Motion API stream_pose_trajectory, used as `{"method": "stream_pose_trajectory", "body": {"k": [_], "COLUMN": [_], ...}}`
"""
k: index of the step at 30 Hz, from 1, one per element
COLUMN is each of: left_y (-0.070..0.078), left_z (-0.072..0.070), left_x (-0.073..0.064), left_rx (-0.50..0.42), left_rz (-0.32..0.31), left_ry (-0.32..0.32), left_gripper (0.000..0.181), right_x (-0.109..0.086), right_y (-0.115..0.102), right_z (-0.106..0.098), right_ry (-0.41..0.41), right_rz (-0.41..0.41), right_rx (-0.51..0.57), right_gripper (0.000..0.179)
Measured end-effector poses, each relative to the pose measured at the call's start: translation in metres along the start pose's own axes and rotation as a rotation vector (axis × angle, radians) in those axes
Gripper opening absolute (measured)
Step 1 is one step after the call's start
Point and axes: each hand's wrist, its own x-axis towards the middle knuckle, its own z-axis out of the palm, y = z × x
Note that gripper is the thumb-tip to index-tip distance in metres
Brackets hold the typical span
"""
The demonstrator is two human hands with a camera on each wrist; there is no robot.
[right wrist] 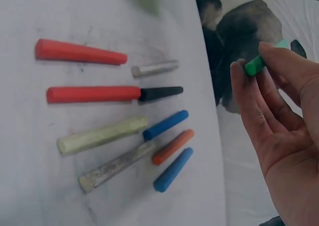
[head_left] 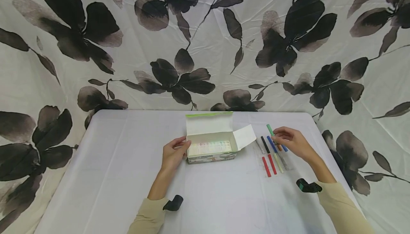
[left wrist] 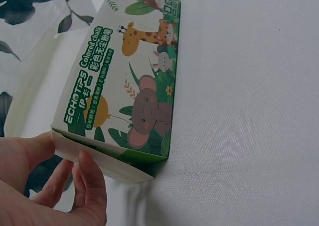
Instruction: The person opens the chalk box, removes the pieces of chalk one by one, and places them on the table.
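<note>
An open chalk box (head_left: pixel 211 158), printed with cartoon animals and "Colored chalk" (left wrist: pixel 134 86), stands on the table with its lid up. Pale chalk sticks (head_left: pixel 209 146) lie inside it. My left hand (head_left: pixel 173 154) holds the box at its left end, thumb at the corner and fingers at the loose end flap (left wrist: pixel 107 162). My right hand (head_left: pixel 293 142) pinches a green chalk stick (right wrist: pixel 255 65) between thumb and fingertips, raised above the chalks on the table. Those are red (right wrist: pixel 92 94), pale yellow (right wrist: pixel 102 135), greyish (right wrist: pixel 117 166), black (right wrist: pixel 162 93), blue (right wrist: pixel 166 125) and orange (right wrist: pixel 173 147).
The box's right side flap (head_left: pixel 245 136) sticks out toward the loose chalks. A white cloth covers the table (head_left: pixel 128 177). Behind its far edge hangs a floral sheet (head_left: pixel 205 41). Faint chalk marks show around the sticks in the right wrist view.
</note>
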Motion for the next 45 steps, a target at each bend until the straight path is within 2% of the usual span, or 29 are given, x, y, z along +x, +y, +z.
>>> {"method": "stream_pose_trajectory", "body": {"k": [13, 27, 34, 38, 45], "left_y": [-0.001, 0.001, 0.001, 0.001, 0.0], "left_z": [0.0, 0.002, 0.002, 0.001, 0.001], "left_x": [0.002, 0.002, 0.002, 0.002, 0.002], "left_rx": [-0.029, -0.025, -0.024, -0.021, -0.018], "left_rz": [-0.005, -0.007, -0.005, -0.003, -0.014], "left_ry": [0.014, 0.001, 0.006, 0.007, 0.009], "left_gripper": [0.042, 0.041, 0.042, 0.042, 0.042], "right_x": [-0.03, -0.06, -0.069, -0.069, -0.065], "right_y": [0.042, 0.076, 0.08, 0.078, 0.074], "right_z": [-0.011, -0.005, -0.002, 0.001, 0.004], "right_ry": [0.023, 0.034, 0.034, 0.034, 0.031], "right_rz": [0.043, 0.166, 0.15, 0.124, 0.135], "right_rx": [-0.029, -0.094, -0.122, -0.155, -0.223], "right_gripper": [0.037, 0.041, 0.033, 0.029, 0.026]}}
